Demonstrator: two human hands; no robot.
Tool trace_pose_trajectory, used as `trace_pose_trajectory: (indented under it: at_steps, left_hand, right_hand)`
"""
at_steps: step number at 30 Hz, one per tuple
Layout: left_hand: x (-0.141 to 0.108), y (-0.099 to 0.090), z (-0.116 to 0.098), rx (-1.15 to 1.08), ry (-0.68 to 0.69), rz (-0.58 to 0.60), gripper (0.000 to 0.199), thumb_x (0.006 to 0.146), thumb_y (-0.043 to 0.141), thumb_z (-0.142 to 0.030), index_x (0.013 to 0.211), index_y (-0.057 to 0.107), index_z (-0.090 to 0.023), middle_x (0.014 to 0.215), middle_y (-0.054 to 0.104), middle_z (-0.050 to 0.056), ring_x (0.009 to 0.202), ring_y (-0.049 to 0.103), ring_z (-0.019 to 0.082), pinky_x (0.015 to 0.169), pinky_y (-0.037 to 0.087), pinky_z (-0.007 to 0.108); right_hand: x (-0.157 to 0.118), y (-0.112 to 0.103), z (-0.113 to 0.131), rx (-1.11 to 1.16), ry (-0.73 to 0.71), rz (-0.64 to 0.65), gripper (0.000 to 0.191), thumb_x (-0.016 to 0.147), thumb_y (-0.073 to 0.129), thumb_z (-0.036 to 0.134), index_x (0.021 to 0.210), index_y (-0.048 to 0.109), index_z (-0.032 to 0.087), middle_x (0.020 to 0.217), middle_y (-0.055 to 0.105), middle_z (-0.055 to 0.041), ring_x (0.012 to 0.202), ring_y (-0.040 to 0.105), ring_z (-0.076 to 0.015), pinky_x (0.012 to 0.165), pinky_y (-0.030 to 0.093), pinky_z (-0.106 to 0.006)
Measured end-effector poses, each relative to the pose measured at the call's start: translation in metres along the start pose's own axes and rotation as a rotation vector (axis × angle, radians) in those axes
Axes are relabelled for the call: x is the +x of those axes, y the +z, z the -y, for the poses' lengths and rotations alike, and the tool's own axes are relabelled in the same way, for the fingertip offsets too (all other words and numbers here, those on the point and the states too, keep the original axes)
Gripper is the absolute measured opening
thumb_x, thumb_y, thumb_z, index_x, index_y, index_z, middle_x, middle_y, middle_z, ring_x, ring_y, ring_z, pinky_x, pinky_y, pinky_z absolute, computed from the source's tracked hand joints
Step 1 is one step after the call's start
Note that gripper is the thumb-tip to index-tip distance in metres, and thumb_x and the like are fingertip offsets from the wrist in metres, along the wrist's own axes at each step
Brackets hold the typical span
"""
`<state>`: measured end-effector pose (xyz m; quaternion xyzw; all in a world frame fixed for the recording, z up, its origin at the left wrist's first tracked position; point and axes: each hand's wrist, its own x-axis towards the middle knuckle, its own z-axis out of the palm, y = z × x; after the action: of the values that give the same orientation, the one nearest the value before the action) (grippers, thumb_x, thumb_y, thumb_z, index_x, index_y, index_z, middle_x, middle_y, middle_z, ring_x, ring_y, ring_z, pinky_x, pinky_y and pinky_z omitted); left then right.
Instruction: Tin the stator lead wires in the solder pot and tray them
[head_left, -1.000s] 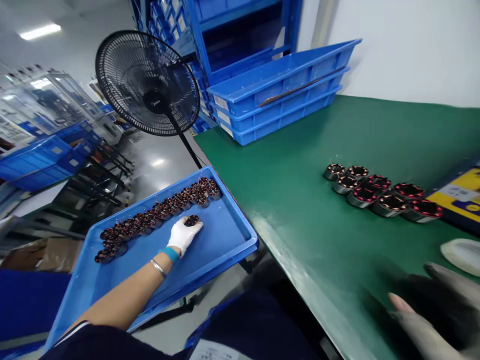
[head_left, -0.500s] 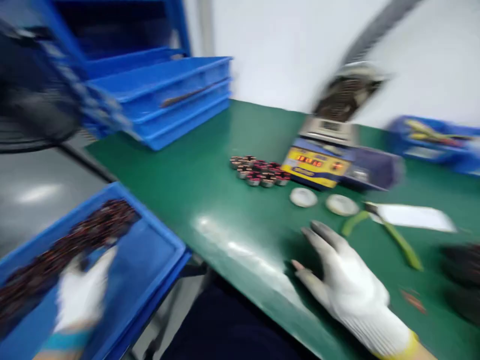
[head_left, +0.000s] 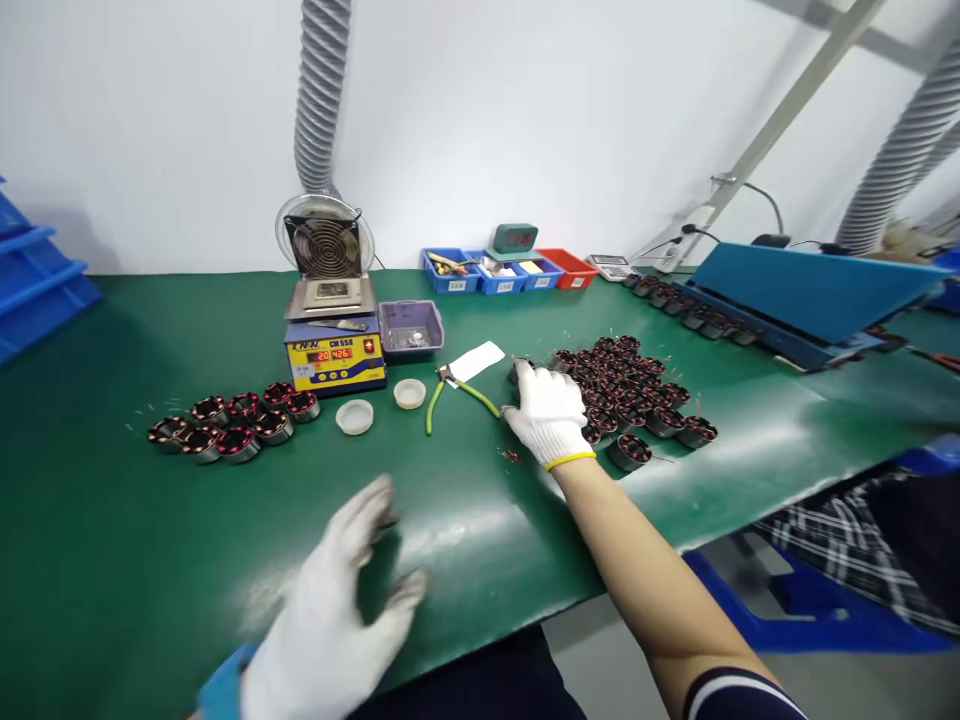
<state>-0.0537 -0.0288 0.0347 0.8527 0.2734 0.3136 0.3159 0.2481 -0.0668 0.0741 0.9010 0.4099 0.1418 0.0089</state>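
My left hand (head_left: 330,610), in a white glove, is held over the front of the green table with thumb and fingers apart and nothing between them. At the left edge of a large cluster of copper-wound motor stators (head_left: 607,375), my gloved right hand (head_left: 551,405) is closed on one stator (head_left: 516,374); the hand covers most of that ring. Green-handled cutters (head_left: 452,378) lie spread beside it on a white paper slip (head_left: 480,360). Another group of stators (head_left: 238,443) sits on the left, some with pinkish-red winding tops.
A yellow-fronted soldering pot (head_left: 337,362) with a lit display stands before a fan (head_left: 327,247). Around it are a purple bin (head_left: 411,328) and two small white dishes (head_left: 355,417). Blue parts bins (head_left: 452,284) line the wall. Another person's plaid clothing (head_left: 847,550) shows at right.
The view has swung right, away from the blue tray of stators. My left hand has left that tray and is over the table. My right hand has gone from open to closed on a stator.
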Motion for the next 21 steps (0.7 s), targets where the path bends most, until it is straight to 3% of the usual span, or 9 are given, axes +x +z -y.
trace_pose_trajectory:
  at_steps: [2, 5, 8, 11, 14, 18, 21]
  left_hand:
    - [0.023, 0.027, -0.008, -0.047, 0.123, 0.033, 0.062, 0.082, 0.059, -0.030, 0.139, 0.038, -0.023, 0.136, 0.052, 0.012, 0.109, 0.062, 0.025, 0.090, 0.055, 0.038]
    - [0.045, 0.052, -0.008, -0.123, 0.108, 0.071, 0.060, 0.079, 0.059, -0.027, 0.136, 0.041, -0.019, 0.136, 0.052, 0.014, 0.106, 0.063, 0.024, 0.090, 0.054, 0.038]
    - [0.051, 0.049, 0.001, -0.205, -0.039, 0.090, 0.058, 0.077, 0.060, -0.030, 0.132, 0.046, -0.019, 0.130, 0.057, 0.012, 0.098, 0.065, 0.022, 0.088, 0.054, 0.038]
    - [0.053, 0.039, 0.008, -0.315, -0.203, 0.071, 0.053, 0.076, 0.062, -0.034, 0.126, 0.051, -0.019, 0.122, 0.062, 0.011, 0.091, 0.066, 0.020, 0.086, 0.054, 0.038]
    - [0.059, 0.036, 0.007, -0.497, -0.350, 0.083, 0.054, 0.074, 0.064, -0.039, 0.123, 0.053, -0.017, 0.114, 0.065, 0.011, 0.084, 0.065, 0.018, 0.080, 0.054, 0.035]
    - [0.071, 0.036, -0.001, -0.806, -0.569, 0.119, 0.066, 0.068, 0.068, -0.055, 0.119, 0.052, -0.014, 0.101, 0.066, 0.011, 0.071, 0.063, 0.016, 0.062, 0.053, 0.028]
    - [0.078, 0.033, -0.002, -0.984, -0.700, 0.203, 0.072, 0.073, 0.051, -0.075, 0.114, 0.055, -0.016, 0.086, 0.065, 0.008, 0.057, 0.060, 0.015, 0.045, 0.045, 0.024]
  right_hand:
    - [0.000, 0.000, -0.002, -0.013, 0.031, -0.028, 0.062, 0.080, 0.065, 0.039, 0.132, 0.044, 0.013, 0.110, 0.058, -0.0162, 0.103, 0.053, -0.0311, 0.090, 0.034, -0.040]
    - [0.002, 0.002, -0.006, -0.046, -0.001, 0.030, 0.053, 0.083, 0.059, 0.032, 0.131, 0.046, 0.014, 0.110, 0.060, -0.0155, 0.105, 0.053, -0.0301, 0.092, 0.031, -0.041]
    - [0.008, 0.006, -0.006, -0.079, -0.074, 0.088, 0.048, 0.084, 0.054, 0.026, 0.130, 0.048, 0.014, 0.108, 0.063, -0.0149, 0.108, 0.053, -0.0292, 0.095, 0.028, -0.043]
    - [0.013, 0.012, -0.007, -0.076, -0.030, 0.093, 0.047, 0.084, 0.053, 0.023, 0.129, 0.050, 0.014, 0.103, 0.065, -0.0142, 0.104, 0.056, -0.0291, 0.098, 0.027, -0.045]
    - [0.011, 0.012, -0.009, 0.043, -0.038, 0.020, 0.045, 0.082, 0.054, 0.022, 0.126, 0.055, 0.015, 0.101, 0.067, -0.0121, 0.104, 0.056, -0.0295, 0.103, 0.026, -0.048]
    - [-0.014, -0.001, 0.011, 0.489, -0.291, -0.218, 0.047, 0.079, 0.056, 0.026, 0.125, 0.056, 0.015, 0.111, 0.064, -0.0104, 0.111, 0.054, -0.0277, 0.103, 0.037, -0.043]
    - [-0.042, -0.018, 0.048, 0.778, -0.621, -0.233, 0.043, 0.082, 0.054, 0.026, 0.125, 0.054, 0.018, 0.117, 0.061, -0.0083, 0.115, 0.053, -0.0235, 0.102, 0.043, -0.039]
